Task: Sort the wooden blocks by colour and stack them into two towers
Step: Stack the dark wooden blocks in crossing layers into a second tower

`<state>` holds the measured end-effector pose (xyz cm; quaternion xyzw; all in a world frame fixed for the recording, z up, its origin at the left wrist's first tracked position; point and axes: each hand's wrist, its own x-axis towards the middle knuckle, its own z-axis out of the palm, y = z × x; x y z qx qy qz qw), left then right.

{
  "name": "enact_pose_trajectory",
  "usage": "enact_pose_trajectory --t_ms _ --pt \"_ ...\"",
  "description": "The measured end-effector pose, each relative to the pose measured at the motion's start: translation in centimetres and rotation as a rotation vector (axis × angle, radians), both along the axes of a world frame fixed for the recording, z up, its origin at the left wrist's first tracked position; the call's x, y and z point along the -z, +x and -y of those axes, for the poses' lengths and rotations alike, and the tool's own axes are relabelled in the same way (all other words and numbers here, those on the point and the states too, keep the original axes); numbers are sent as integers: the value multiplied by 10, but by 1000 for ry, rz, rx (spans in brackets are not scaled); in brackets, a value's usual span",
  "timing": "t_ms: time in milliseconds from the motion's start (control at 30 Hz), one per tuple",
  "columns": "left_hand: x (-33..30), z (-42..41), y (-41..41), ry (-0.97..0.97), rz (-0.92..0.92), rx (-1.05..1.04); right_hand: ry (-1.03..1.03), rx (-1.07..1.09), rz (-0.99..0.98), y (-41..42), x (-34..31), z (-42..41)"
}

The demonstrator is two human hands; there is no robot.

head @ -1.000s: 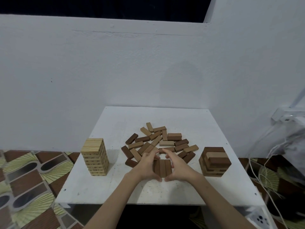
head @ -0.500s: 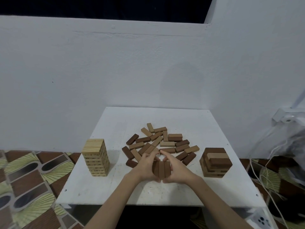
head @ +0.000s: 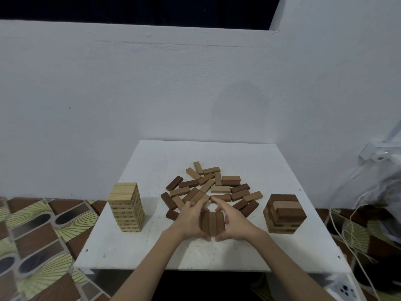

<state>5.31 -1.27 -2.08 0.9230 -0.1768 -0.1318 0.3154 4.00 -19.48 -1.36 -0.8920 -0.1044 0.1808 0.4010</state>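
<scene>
Left hand [head: 191, 222] and right hand [head: 235, 224] both clamp the row of three dark blocks [head: 212, 223] from either side, fingers curled round it, near the table's [head: 152, 253] front centre. Loose block pile [head: 208, 190] just behind. Light tower [head: 127, 207] left, dark tower [head: 284, 213] right.

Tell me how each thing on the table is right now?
Light tower: standing upright.
Brown tower: short, layers a bit twisted.
Loose blocks: scattered flat.
Row of three dark blocks: squeezed together.
Left hand: holds the row.
Right hand: holds the row.
</scene>
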Motion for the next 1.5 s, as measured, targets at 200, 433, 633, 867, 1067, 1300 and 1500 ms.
enact_pose_trajectory --t_ms 200,433,633,867,1067,1300,1500 --pt "0 0 0 12 10 -8 24 -7 -20 0 1 -2" --pt "-1 2 -1 19 14 3 35 -12 -14 1 2 -2" --pt "-14 4 0 -41 81 -8 54 -29 52 3 -17 4" --pt "-59 30 3 -183 171 15 13 -22 175 2 -76 38" --pt "-80 81 0 -229 196 61 -128 2 214 -5 -107 89" --pt "-84 142 -2 -280 136 110 -165 83 151 -13 -114 147" --pt "-76 170 -1 -299 27 123 -123 125 88 -15 -104 176"
